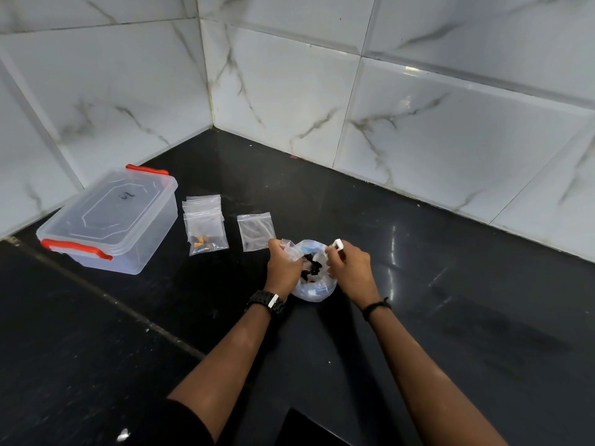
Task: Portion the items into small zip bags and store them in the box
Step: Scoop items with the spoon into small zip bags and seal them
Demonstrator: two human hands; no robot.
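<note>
A clear plastic bag (314, 289) holding small black and white parts sits on the black counter in the middle. My left hand (283, 267) grips the bag's left edge and holds it open. My right hand (349, 268) pinches a small white piece (338, 244) just above the bag's right rim. An empty small zip bag (256, 231) lies flat just left of my left hand. Further left a zip bag with orange and dark bits (206, 231) rests on a stack of empty zip bags (202, 202). The clear box (108, 220) with red latches stands at the left, lid on.
White marble-pattern tiled walls (418, 117) meet in a corner behind the black counter (450, 284). A seam runs diagonally across the counter at the left. The counter's front edge drops away near the bottom of the view.
</note>
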